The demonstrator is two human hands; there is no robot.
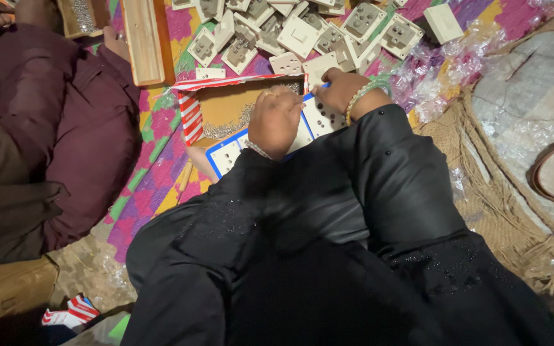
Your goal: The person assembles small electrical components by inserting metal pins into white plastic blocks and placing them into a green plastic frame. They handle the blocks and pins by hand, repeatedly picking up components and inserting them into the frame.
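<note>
Two surfaces meet on the floor: a patchwork cloth [161, 138] of pink, green and yellow squares under the work, and coarse woven matting [482, 198] off to the right. At far left a co-worker in maroon clothing [65, 122] sits close, with a long wooden box [142, 38] just beside that person's knee. Low in the left corner lies a crumpled red-and-white striped wrapper [72, 314]. Next comes an open cardboard box [226, 106] with a red-and-white striped rim, small metal screws strewn inside it. The left hand [276, 122] rests knuckles up, fingers curled down onto a white socket plate [274, 138] with a blue edge, which lies across the person's lap against the box. The right hand [341, 90], a pale green bead bracelet [365, 93] at the wrist, is clenched on the plate's far end. Beyond the hands lies a heap of white socket and switch plates [290, 29]. Clear plastic bags [444, 70] are scattered to the right, and a brown bag strap [549, 173] shows at the edge.
</note>
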